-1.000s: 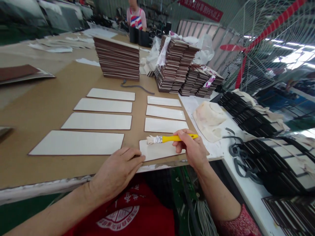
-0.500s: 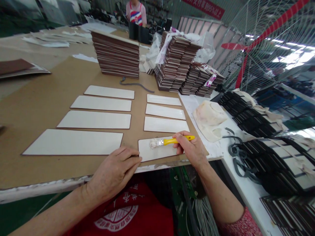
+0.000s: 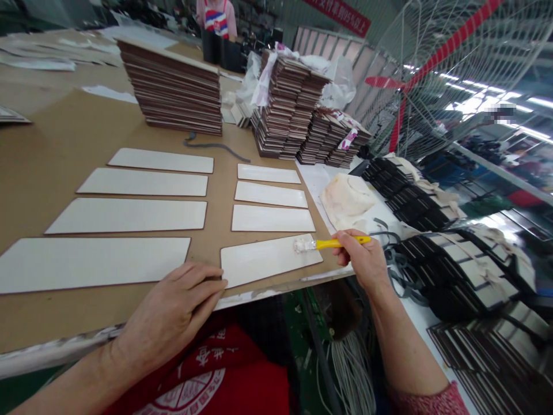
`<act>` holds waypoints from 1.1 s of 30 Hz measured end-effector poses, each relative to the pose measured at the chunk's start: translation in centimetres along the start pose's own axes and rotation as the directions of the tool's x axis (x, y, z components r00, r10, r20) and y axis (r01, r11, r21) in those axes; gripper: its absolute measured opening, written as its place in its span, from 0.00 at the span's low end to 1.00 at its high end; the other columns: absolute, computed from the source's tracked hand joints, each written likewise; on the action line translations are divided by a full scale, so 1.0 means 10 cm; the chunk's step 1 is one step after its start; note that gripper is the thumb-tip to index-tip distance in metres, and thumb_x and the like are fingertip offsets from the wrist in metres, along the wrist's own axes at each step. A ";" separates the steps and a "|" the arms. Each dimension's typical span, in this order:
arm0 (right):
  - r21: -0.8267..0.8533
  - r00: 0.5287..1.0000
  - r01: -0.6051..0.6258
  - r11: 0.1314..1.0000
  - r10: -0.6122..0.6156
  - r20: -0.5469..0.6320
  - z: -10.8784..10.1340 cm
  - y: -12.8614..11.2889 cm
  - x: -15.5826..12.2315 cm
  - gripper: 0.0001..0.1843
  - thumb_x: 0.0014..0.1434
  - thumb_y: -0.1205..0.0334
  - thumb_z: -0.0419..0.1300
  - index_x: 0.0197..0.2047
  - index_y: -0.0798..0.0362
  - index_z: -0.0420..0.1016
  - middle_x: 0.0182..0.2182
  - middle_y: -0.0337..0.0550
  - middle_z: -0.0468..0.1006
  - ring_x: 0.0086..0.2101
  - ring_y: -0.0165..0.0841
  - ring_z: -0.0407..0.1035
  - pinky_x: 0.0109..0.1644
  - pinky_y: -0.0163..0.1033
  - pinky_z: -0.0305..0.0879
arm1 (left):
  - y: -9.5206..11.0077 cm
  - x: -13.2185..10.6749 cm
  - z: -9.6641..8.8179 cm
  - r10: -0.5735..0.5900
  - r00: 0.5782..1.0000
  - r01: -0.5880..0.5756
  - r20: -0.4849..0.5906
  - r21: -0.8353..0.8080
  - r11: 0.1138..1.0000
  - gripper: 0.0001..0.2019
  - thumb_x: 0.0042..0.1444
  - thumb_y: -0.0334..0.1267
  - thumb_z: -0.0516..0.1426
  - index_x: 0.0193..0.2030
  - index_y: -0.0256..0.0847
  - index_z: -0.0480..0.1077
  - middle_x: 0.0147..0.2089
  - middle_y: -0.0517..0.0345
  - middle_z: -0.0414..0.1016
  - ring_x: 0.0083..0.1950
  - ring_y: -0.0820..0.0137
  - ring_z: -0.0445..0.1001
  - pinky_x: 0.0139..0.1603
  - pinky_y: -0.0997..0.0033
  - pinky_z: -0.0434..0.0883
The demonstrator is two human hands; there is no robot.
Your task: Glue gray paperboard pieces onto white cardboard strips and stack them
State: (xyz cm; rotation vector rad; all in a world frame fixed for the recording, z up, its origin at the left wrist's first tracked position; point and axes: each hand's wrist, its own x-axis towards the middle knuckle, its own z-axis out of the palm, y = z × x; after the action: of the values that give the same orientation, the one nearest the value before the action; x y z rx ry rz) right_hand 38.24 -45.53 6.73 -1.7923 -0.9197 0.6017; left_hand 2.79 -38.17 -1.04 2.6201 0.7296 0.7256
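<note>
My right hand (image 3: 363, 259) pinches the yellow handle of a paintbrush (image 3: 330, 244). Its pale, wet-looking bristles rest near the right end of a white panel (image 3: 263, 262) at the table's front edge. The fingers of my left hand (image 3: 185, 300) are pressed together, their tips holding the left end of that panel. Beyond it lie smaller white panels in a column, the nearest one (image 3: 273, 218) flat on the brown board. To the left, longer white panels with one slanted end form a second column, the nearest one (image 3: 95, 262) beside my left hand.
Stacked brown-edged boards (image 3: 175, 86) and more piles (image 3: 289, 106) stand at the back. On the right are a cream cloth-like lump (image 3: 348, 199), grey straps (image 3: 404, 271) and black-edged stacks (image 3: 458, 271). A large fan (image 3: 404, 86) stands behind; a person in an apron (image 3: 216, 20) is far back.
My right hand has moved the brush rightward along the panel, from near its left half to its right end. My left hand stays at the panel's left end. The view has shifted.
</note>
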 end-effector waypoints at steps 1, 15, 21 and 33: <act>-0.006 1.000 -0.001 1.000 0.001 -0.014 -0.04 0.03 0.02 0.15 0.58 0.50 0.62 0.33 0.55 0.79 0.19 0.38 0.76 0.16 0.27 0.64 0.19 0.30 0.60 | -0.01 0.00 0.01 0.005 1.000 -0.005 -0.004 0.000 1.000 0.09 0.67 0.33 0.55 0.50 0.44 0.74 0.52 0.52 0.74 0.54 0.62 0.70 0.58 0.58 0.68; 0.196 0.997 0.055 0.979 -0.044 -0.061 0.01 0.03 -0.01 0.14 0.58 0.52 0.64 0.33 0.54 0.79 0.19 0.38 0.76 0.16 0.25 0.63 0.19 0.29 0.59 | -0.02 0.00 0.01 0.027 1.000 -0.027 -0.014 0.000 1.000 0.09 0.67 0.33 0.55 0.50 0.44 0.74 0.52 0.53 0.74 0.53 0.62 0.70 0.58 0.59 0.68; 0.255 0.994 -0.060 0.965 0.035 0.102 0.25 0.10 0.02 0.16 0.56 0.50 0.65 0.32 0.56 0.79 0.19 0.39 0.77 0.15 0.25 0.64 0.18 0.28 0.57 | -0.01 0.02 0.02 0.030 0.999 -0.030 -0.028 0.003 1.000 0.09 0.67 0.32 0.55 0.49 0.44 0.74 0.51 0.52 0.74 0.53 0.62 0.70 0.57 0.59 0.68; 0.098 0.986 -0.001 0.995 0.017 -0.169 -0.20 0.16 0.10 0.14 0.56 0.52 0.65 0.32 0.56 0.80 0.17 0.38 0.75 0.14 0.26 0.63 0.18 0.29 0.59 | -0.01 0.01 0.00 0.028 0.999 -0.027 -0.020 0.017 0.999 0.10 0.67 0.33 0.55 0.51 0.44 0.75 0.51 0.52 0.74 0.53 0.62 0.70 0.58 0.60 0.67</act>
State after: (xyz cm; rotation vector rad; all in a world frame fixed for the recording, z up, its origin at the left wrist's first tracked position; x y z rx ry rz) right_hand 40.78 -46.13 6.06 -1.7318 -0.7546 0.4832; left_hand 2.89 -38.03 -1.06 2.6461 0.7092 0.7577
